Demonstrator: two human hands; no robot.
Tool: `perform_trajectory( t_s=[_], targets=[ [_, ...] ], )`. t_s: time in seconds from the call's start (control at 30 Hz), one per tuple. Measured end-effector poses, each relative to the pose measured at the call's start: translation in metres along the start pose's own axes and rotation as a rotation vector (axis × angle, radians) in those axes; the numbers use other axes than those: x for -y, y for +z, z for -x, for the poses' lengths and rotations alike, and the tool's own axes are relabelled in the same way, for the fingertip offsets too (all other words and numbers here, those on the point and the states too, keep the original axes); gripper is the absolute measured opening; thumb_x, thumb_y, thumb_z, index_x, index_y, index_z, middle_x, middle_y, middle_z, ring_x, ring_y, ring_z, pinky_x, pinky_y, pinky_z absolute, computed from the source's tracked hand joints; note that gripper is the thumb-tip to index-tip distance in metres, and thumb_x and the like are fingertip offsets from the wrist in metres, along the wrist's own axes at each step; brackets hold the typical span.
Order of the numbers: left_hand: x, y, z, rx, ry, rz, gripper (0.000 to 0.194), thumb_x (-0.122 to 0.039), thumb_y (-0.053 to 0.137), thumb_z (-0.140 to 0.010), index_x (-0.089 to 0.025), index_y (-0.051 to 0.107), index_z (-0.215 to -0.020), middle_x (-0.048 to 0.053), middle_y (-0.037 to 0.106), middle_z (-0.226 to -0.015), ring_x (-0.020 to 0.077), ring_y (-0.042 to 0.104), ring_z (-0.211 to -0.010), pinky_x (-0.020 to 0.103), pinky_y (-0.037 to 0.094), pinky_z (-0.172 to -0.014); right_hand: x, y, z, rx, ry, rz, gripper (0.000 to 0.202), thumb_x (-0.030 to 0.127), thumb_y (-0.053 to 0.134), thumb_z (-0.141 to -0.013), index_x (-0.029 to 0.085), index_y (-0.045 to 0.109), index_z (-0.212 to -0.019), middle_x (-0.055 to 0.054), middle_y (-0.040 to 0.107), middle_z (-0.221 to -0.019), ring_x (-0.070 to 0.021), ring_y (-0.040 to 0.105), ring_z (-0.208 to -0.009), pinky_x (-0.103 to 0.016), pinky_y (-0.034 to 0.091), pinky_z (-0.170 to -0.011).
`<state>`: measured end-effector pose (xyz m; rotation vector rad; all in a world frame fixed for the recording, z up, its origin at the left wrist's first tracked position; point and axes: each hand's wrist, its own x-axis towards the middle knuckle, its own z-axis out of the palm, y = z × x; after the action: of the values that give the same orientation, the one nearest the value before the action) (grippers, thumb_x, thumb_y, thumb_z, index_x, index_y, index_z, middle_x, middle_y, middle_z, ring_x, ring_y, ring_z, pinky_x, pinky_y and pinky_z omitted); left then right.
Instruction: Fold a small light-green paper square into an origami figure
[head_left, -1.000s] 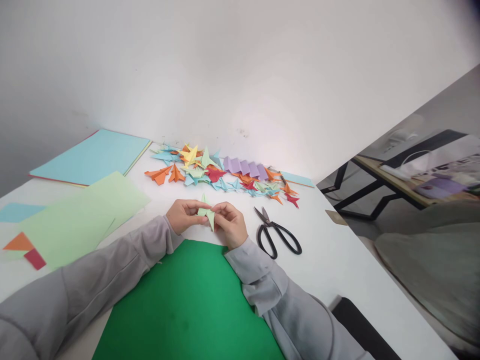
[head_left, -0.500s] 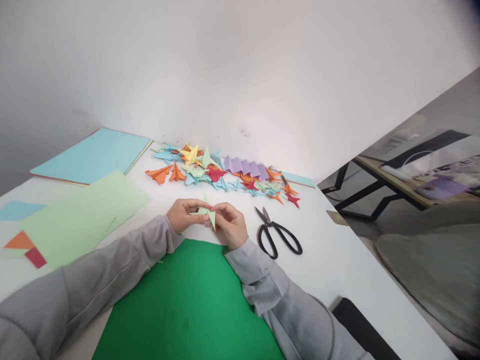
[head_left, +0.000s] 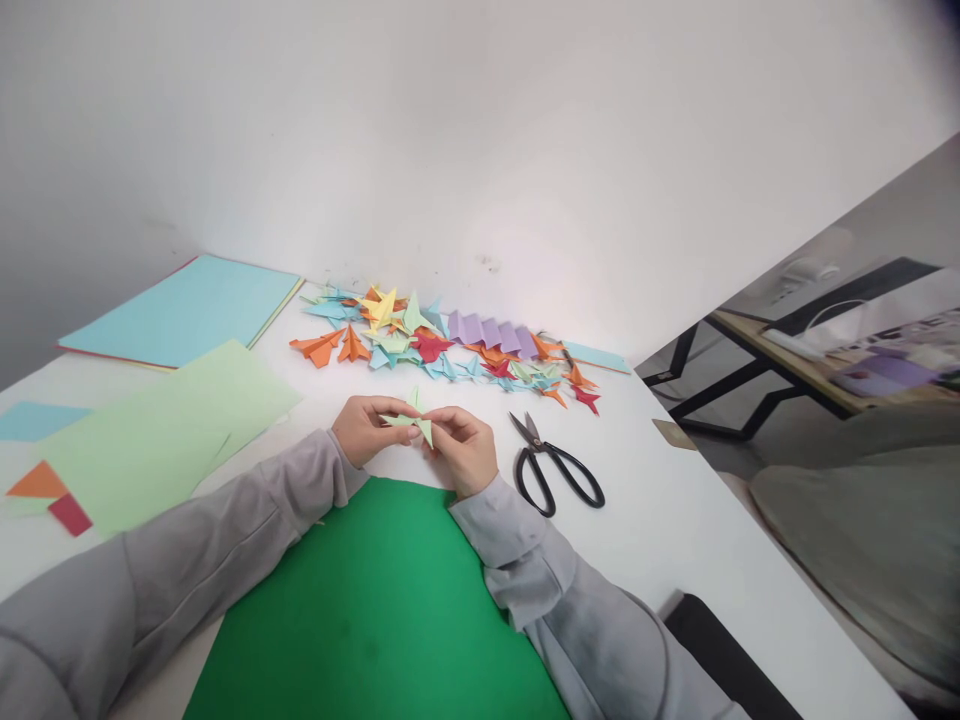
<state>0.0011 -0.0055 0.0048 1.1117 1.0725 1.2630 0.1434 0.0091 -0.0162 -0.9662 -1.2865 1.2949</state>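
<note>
Between my hands is a small light-green folded paper crane [head_left: 424,429], its pointed tips sticking out past my fingers. My left hand [head_left: 365,429] pinches its left side between thumb and fingers. On the right side, my right hand [head_left: 463,450] grips it the same way; some fingertips are hidden behind the paper. Both hands are just above the far edge of a green sheet [head_left: 375,600]. Black-handled scissors [head_left: 551,460] lie with blades slightly apart, right of my right hand. Beyond my hands is a row of folded paper pieces [head_left: 431,347] in several colours.
At the left lie a stack of coloured paper [head_left: 187,310], a large light-green sheet [head_left: 172,430], and orange [head_left: 37,481] and red scraps [head_left: 70,514]. A black flat object [head_left: 724,650] rests near the right table edge. The wall [head_left: 450,150] stands behind the table.
The crane has turned slightly between my fingers, and its upper tip has shifted a little to the right. My hands stay in nearly the same place.
</note>
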Motion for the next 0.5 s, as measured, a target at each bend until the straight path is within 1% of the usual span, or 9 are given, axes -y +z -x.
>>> perform_trajectory(
  t_s=[0.13, 0.2, 0.37, 0.43, 0.5],
  targets=[
    [0.0023, -0.0018, -0.0012, -0.006, -0.027, -0.025, 0.026, -0.022, 0.077, -0.046, -0.011, 0.069, -0.068, 0.002, 0.065, -0.060, 0.0108, 0.058, -0.048, 0.023, 0.050, -0.051, 0.0000, 0.0001, 0.0004, 0.012, -0.026, 0.017, 0.008, 0.021, 0.064, -0.060, 0.016, 0.061, -0.066, 0.003, 0.056, -0.047, -0.0079, 0.045, -0.038, -0.020, 0.037, -0.037],
    [0.0032, -0.0026, -0.0017, -0.005, -0.016, -0.048, 0.023, -0.022, 0.076, -0.047, -0.012, 0.068, -0.066, 0.002, 0.064, -0.058, 0.0108, 0.058, -0.049, 0.023, 0.050, -0.052, -0.0011, 0.0000, 0.0000, 0.019, -0.024, -0.001, 0.010, 0.022, 0.065, -0.060, 0.016, 0.060, -0.066, 0.003, 0.056, -0.047, -0.0081, 0.047, -0.039, -0.020, 0.038, -0.036],
    [0.0064, -0.0050, -0.0028, 0.035, 0.030, -0.071, 0.021, -0.022, 0.076, -0.047, -0.012, 0.065, -0.062, 0.002, 0.065, -0.059, 0.0115, 0.059, -0.053, 0.024, 0.050, -0.056, -0.0019, -0.0003, -0.0017, 0.014, -0.005, -0.118, 0.027, 0.025, 0.071, -0.056, 0.018, 0.053, -0.075, 0.005, 0.058, -0.054, -0.0090, 0.052, -0.041, -0.019, 0.038, -0.034],
    [0.0078, -0.0060, -0.0035, 0.043, 0.045, -0.072, 0.022, -0.022, 0.077, -0.047, -0.012, 0.062, -0.059, 0.001, 0.065, -0.059, 0.0112, 0.059, -0.054, 0.024, 0.049, -0.057, -0.0015, -0.0003, -0.0017, 0.041, 0.022, -0.115, 0.029, 0.028, 0.072, -0.057, 0.018, 0.052, -0.076, 0.005, 0.058, -0.052, -0.0089, 0.051, -0.039, -0.019, 0.038, -0.034],
    [0.0084, -0.0068, -0.0044, 0.032, 0.046, -0.073, 0.026, -0.021, 0.078, -0.044, -0.012, 0.057, -0.056, 0.000, 0.062, -0.055, 0.0101, 0.057, -0.052, 0.023, 0.048, -0.055, -0.0015, -0.0004, -0.0011, 0.086, 0.048, -0.082, 0.025, 0.032, 0.070, -0.060, 0.016, 0.054, -0.071, 0.004, 0.058, -0.048, -0.0087, 0.051, -0.038, -0.019, 0.039, -0.036]
  ],
)
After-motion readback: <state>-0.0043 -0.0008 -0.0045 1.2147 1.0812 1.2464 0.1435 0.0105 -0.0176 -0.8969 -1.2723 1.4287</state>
